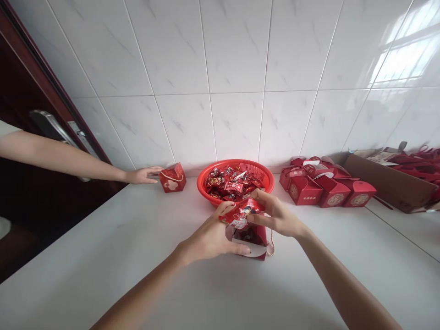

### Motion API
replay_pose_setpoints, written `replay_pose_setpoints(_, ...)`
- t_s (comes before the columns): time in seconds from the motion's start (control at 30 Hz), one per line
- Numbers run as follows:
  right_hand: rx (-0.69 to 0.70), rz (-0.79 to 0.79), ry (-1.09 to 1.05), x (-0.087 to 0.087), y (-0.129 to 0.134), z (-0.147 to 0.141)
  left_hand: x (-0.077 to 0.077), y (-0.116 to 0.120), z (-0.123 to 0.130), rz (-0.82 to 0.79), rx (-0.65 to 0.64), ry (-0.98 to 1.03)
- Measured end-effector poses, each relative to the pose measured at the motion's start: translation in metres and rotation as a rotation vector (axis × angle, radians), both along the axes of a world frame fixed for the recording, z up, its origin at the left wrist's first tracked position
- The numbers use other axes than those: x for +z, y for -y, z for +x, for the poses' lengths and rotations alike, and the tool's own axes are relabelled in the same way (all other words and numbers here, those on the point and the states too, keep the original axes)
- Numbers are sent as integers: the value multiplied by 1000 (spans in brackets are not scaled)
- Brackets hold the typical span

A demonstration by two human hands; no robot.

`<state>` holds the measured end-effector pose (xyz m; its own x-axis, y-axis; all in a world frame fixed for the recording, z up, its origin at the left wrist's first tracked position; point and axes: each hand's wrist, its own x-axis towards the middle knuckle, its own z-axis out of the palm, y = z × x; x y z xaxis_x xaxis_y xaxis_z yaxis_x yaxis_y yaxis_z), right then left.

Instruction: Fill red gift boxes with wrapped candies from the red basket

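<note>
A red candy packet with a printed cartoon figure is pinched between the thumb and fingers of my right hand. Below it stands a small red gift box, open at the top, with dark wrapped pieces inside and a twisted cord handle at its right side. My left hand is around the box's left side, its thumb on the pale front flap. Its fingertips are close to the packet; whether they touch it I cannot tell. Just behind is a red plastic basket of wrapped candies.
Another person's hand reaches from the left to a small red box by the tiled wall. Several closed red gift boxes stand at right. Beyond them sits a cardboard carton with red items. A dark door borders the left.
</note>
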<state>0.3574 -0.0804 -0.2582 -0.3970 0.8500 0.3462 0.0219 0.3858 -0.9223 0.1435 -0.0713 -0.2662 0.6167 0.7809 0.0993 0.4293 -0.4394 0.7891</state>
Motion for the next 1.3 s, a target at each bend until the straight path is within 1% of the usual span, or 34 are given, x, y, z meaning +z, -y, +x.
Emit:
replay_pose_setpoints(0.07, -8, 55, 156, 3, 0, 9, -5, -2, -6, 38, 70, -113)
replay_pose_setpoints(0.13, -26, 132, 312, 8, 1, 17, -7, -4, -10, 94, 87, -220)
replay_pose_setpoints(0.2, -47, 190, 469, 13, 3, 21, -5, -5, -9, 138, 54, -285)
replay_pose_setpoints(0.3, -61, 213, 697, 19, 5, 17, 2, -3, -3, 162, -3, -328)
replay_pose_setpoints(0.37, -58, 237, 810, 20, 7, 12, 7, -1, 1, 164, -28, -347)
replay_pose_setpoints(0.47, -14, 243, 929, 20, 10, 3, 10, -1, 3, 145, -28, -358)
replay_pose_setpoints(0.53, -9, 220, 991, 21, 13, -2, 10, -1, 3, 127, -30, -355)
replay_pose_setpoints(0.57, -29, 215, 1014, 22, 15, -3, 9, -2, 2, 122, -31, -354)
replay_pose_setpoints(0.7, -178, 249, 1049, 21, 21, -8, 4, -4, 1, 117, -23, -357)
replay_pose_setpoints(0.83, -250, 220, 1065, 15, 15, -8, -1, -5, 3, 120, -31, -352)
replay_pose_setpoints(0.93, -282, 189, 1092, 13, 8, -7, -2, -5, 5, 115, -34, -360)
replay_pose_setpoints(1.03, -271, 192, 1153, 14, 7, -8, -1, -5, 6, 113, -32, -371)
replay_pose_setpoints(1.13, -207, 234, 1250, 14, 9, -11, 0, -3, 6, 100, -29, -381)
replay_pose_setpoints(1.23, -130, 277, 1322, 9, 10, -18, 1, -2, 7, 78, -27, -375)
replay_pose_setpoints(1.3, -120, 281, 1359, 5, 8, -21, 0, -2, 7, 71, -35, -361)
